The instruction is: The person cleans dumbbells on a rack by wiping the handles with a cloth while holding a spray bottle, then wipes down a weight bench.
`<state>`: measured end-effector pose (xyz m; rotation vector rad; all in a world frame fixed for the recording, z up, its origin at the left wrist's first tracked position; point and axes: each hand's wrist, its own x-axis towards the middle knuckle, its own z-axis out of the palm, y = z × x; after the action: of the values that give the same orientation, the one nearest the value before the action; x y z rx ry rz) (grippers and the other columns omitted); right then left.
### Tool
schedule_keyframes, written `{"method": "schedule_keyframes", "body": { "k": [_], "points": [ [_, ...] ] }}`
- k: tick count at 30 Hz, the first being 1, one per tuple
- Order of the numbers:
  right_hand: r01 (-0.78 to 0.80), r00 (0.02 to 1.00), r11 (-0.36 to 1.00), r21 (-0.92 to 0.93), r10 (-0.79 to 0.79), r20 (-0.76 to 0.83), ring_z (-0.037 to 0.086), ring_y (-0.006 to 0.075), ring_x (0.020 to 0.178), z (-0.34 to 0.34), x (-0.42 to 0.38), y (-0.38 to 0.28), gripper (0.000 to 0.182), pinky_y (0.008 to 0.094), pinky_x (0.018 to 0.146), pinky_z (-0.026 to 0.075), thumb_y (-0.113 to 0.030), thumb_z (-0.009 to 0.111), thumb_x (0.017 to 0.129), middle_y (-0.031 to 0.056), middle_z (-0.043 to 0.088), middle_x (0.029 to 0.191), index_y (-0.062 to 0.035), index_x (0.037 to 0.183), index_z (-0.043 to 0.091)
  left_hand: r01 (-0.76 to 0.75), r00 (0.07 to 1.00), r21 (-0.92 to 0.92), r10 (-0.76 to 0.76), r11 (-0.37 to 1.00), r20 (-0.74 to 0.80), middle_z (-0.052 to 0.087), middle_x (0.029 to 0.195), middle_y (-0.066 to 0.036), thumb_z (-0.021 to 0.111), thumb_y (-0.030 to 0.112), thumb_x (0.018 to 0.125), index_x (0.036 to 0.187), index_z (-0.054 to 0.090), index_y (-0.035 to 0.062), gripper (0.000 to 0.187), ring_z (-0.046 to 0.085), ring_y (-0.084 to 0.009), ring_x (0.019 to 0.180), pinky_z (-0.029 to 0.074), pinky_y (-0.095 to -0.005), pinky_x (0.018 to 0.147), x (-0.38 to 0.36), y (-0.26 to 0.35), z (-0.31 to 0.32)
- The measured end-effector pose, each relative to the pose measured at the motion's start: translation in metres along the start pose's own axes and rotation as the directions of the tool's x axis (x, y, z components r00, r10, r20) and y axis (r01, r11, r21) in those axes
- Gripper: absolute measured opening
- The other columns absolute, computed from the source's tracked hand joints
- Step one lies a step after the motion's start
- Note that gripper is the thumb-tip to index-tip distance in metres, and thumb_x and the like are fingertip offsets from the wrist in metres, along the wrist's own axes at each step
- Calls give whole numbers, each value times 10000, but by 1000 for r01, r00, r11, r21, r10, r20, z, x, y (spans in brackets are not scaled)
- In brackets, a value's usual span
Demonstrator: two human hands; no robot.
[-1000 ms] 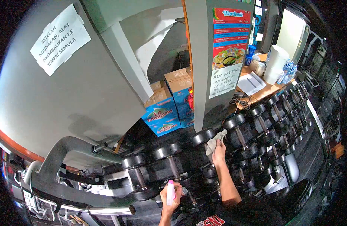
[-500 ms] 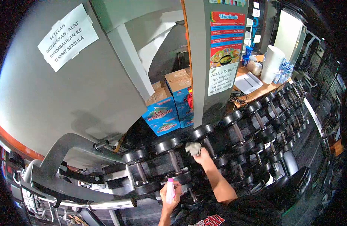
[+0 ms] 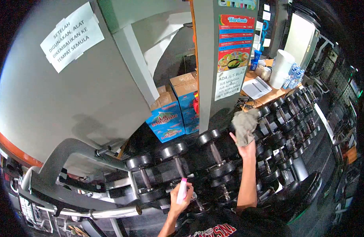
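Observation:
My left hand (image 3: 181, 200) is wrapped round a white spray bottle with a pink top (image 3: 182, 191), close over the front of the dumbbell rack. A crumpled grey cloth (image 3: 245, 125) is in my right hand (image 3: 246, 148), which is raised over the upper row with the arm stretched forward. The cloth overlaps part of a dumbbell in this view. To its left lies a black dumbbell with a grey handle (image 3: 216, 153). Another dumbbell (image 3: 179, 166) rests just beyond the spray bottle, and a further one (image 3: 145, 178) sits at the row's left end.
Blue water cartons (image 3: 165, 121) are stacked behind the rack, beside a grey pillar (image 3: 209, 79) with a menu poster. A wooden table (image 3: 265, 100) at the back right bears a white bucket (image 3: 281, 71) and bottles. A metal bar (image 3: 115, 212) juts in at lower left.
My right hand has moved right and forward with the cloth, which now hangs more spread out. My left hand has shifted slightly up with the spray bottle.

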<state>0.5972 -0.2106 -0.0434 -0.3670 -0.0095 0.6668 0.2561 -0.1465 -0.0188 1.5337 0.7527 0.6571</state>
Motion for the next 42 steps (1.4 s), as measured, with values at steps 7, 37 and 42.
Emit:
{"method": "schedule_keyframes", "body": {
  "k": [7,37,42],
  "points": [
    [-83,958,929,-361,-26,-286,530,212,1135,-51,-17,-5,453,408,941,449,-214,573,906,68,535,1252,-69,1313,438,46,988,-13,-44,999,149,624,786,-23,649,61,820,967,622,16,156,548,-74,666,458,-245,593,7,-3,19],
    [253,967,-570,-781,134,216,614,426,870,-67,1,72,227,501,748,489,-79,536,856,244,638,907,-66,1080,570,136,987,17,-137,991,86,630,756,-30,633,74,845,972,617,24,137,595,-81,593,488,-240,532,8,-16,9],
    [361,890,-716,-598,455,-7,586,321,1058,-50,-39,46,414,441,869,499,-49,558,796,65,578,1256,-218,1171,607,126,990,-8,-125,992,64,633,745,-40,636,78,840,965,616,7,145,600,-92,592,489,-249,537,8,-23,11]
  ]
}}
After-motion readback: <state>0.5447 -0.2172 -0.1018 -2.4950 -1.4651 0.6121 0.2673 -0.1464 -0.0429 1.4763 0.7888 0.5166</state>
